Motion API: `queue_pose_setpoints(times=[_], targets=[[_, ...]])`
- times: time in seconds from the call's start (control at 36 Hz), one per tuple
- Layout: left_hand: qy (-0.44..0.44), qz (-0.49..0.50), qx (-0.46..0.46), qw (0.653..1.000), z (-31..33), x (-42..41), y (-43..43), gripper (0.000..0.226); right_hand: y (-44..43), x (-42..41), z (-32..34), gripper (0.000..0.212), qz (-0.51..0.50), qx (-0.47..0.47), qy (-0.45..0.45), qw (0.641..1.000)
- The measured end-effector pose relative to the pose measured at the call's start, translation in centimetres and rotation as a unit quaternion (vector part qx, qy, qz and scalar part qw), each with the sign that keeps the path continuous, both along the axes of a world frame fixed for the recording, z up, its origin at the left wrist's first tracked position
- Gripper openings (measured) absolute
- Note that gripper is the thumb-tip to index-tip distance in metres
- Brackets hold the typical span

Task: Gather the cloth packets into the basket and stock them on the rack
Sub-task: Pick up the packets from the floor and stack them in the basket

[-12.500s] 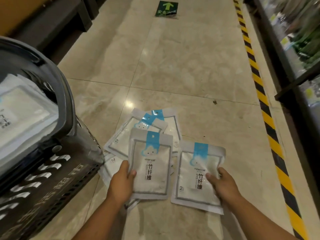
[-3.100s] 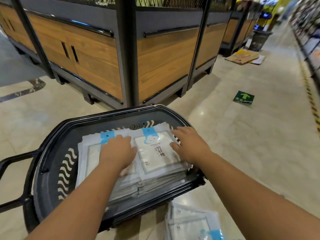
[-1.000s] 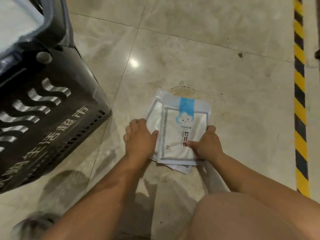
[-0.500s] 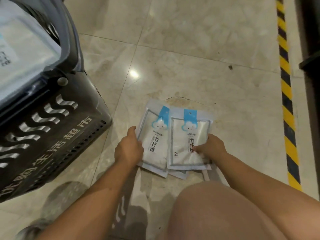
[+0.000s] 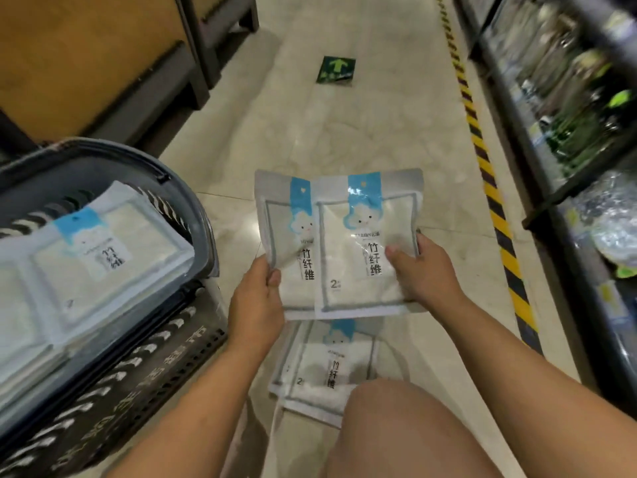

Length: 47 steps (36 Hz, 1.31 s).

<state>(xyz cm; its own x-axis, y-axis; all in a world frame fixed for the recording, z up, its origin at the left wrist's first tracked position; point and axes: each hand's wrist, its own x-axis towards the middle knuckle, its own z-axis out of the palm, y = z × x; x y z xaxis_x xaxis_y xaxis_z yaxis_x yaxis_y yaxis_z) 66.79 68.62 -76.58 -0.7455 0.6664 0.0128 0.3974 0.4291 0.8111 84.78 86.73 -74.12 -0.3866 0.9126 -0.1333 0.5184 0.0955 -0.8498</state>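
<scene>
2 cloth packets (image 5: 358, 208), overlapped side by side, are held up off the floor (image 5: 379, 115) between both hands. The left hand (image 5: 256, 301) pinches the left one's lower edge, thumb on the front. The right hand (image 5: 425, 270) grips the right one's side, thumb across its face and fingers curled behind. The glossy film looks slick, and each hand holds only 1 edge, so the pair could slide apart or 1 could drop on the way to the basket (image 5: 198, 215). That basket, just to the left, is already filled to about its rim with stacked packets (image 5: 86, 267), so anything added may sit proud and slip off. At least 1 spare packet (image 5: 320, 367) lies on the floor below the hands, beside the knee (image 5: 396, 426), where it could be trodden on or missed.
</scene>
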Motion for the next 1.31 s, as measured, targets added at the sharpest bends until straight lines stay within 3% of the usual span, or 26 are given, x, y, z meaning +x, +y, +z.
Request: queue_pose_setpoints(times=[0.17, 0.33, 0.53, 0.78, 0.89, 1.0, 1.11, 1.31], targets=[[-0.003, 0.031, 0.11, 0.993, 7.6, -0.5, -0.2, 0.026, -0.4, -1.6, 7.2, 0.013, -0.019, 0.059, 0.042, 0.997], [0.042, 0.039, 0.143, 0.988, 14.5, -1.4, -3.2, 0.013, -2.9, -5.1, 12.6, 0.01, 0.013, 0.079, 0.064, 0.995], [-0.029, 0.116, 0.174, 0.977, 19.2, -6.0, -10.4, 0.008, -7.0, -11.4, 16.3, 0.008, 0.108, 0.102, 0.053, 0.987], [-0.057, 0.227, 0.123, 0.964, 19.7, -11.4, -19.9, 0.009, -14.5, -19.0, 16.9, 0.026, 0.22, 0.092, -0.015, 0.971], [-0.094, 0.272, 0.087, 0.954, 17.9, -13.1, -22.9, 0.035, -16.8, -21.9, 16.5, 0.032, 0.262, 0.089, -0.049, 0.96], [-0.129, 0.298, 0.065, 0.944, 15.4, -14.0, -25.7, 0.032, -18.5, -24.3, 15.0, 0.032, 0.3, 0.094, -0.088, 0.945], [-0.152, 0.316, 0.048, 0.935, 11.1, -16.1, -28.4, 0.048, -19.9, -26.4, 13.3, 0.036, 0.326, 0.1, -0.133, 0.931], [-0.177, 0.332, -0.005, 0.927, 11.3, -15.6, -29.5, 0.021, -21.1, -29.0, 11.2, 0.053, 0.312, 0.041, -0.208, 0.926]])
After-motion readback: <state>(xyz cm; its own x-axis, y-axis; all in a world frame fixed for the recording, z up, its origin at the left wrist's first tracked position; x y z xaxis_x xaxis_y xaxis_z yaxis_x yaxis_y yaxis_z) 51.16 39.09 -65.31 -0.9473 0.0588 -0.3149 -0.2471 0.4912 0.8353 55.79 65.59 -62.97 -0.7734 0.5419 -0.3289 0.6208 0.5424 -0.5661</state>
